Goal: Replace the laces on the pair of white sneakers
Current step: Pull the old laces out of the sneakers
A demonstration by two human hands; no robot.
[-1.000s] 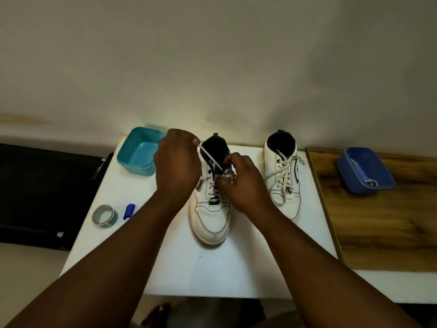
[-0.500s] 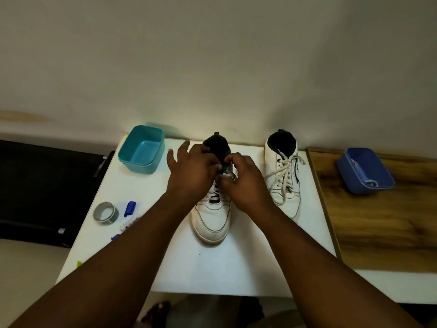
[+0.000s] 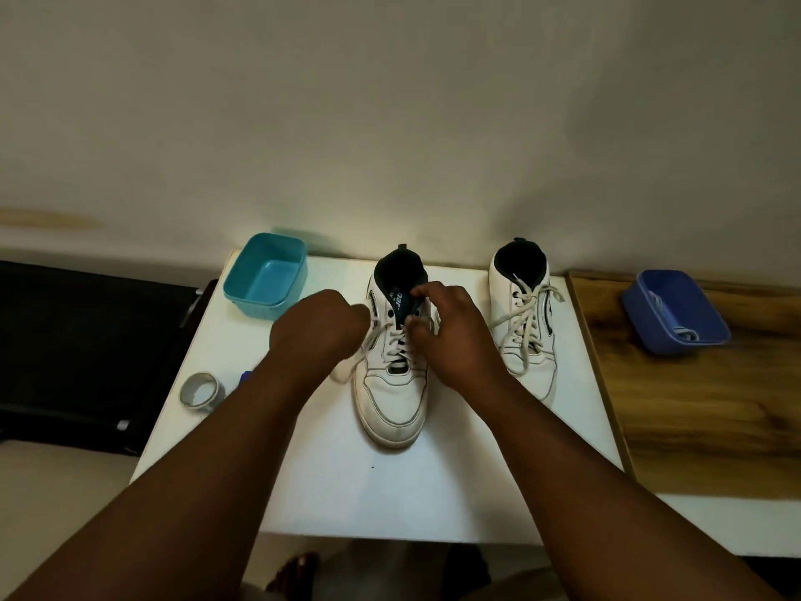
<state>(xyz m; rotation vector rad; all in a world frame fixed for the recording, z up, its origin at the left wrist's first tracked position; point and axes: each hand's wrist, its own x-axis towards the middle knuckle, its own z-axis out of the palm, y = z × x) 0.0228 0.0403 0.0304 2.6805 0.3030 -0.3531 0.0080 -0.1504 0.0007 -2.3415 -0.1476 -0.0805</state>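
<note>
Two white sneakers stand on the white worktop (image 3: pixel 329 492), toes toward the person. The left sneaker (image 3: pixel 393 383) lies between the two hands; the right sneaker (image 3: pixel 526 336) stands just beyond the right hand, apart from it, with its cream lace (image 3: pixel 522 323) threaded and the ends hanging loose.

The left hand (image 3: pixel 318 329) is curled into a fist beside the left sneaker, gripping one end of that shoe's lace (image 3: pixel 377 336), which runs from the fist across to the eyelets. The right hand (image 3: pixel 450 331) rests over the shoe's upper eyelets, fingers bent, pinching at the lace by the dark tongue (image 3: pixel 401 299); the exact grip is hidden.

Two tubs: one teal tub (image 3: pixel 265 275) beyond the left hand, and one blue tub (image 3: pixel 674 312) on the wooden surface (image 3: pixel 702 418) well right of the right hand, holding a pale lace. One tape roll (image 3: pixel 200 390) and one small blue object (image 3: pixel 245 376), partly hidden by the left forearm, lie left of it.
</note>
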